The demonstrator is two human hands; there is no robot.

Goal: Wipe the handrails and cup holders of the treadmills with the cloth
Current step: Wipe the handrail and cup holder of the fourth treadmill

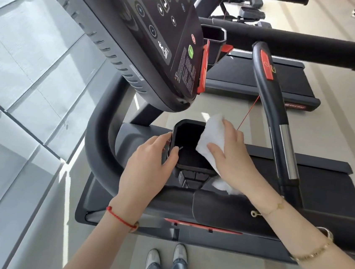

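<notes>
Left hand grips the cup holder; right hand presses the cloth flat on its 3 o'clock rim; next, probably wipe inside.

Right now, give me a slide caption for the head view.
Left hand grips the cup holder while the right hand presses a white cloth on its rim.

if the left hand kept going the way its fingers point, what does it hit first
The left hand already grips the black plastic cup holder by its near wall; pushed on, it would probably meet the holder's far wall, where the white cloth lies.
</notes>
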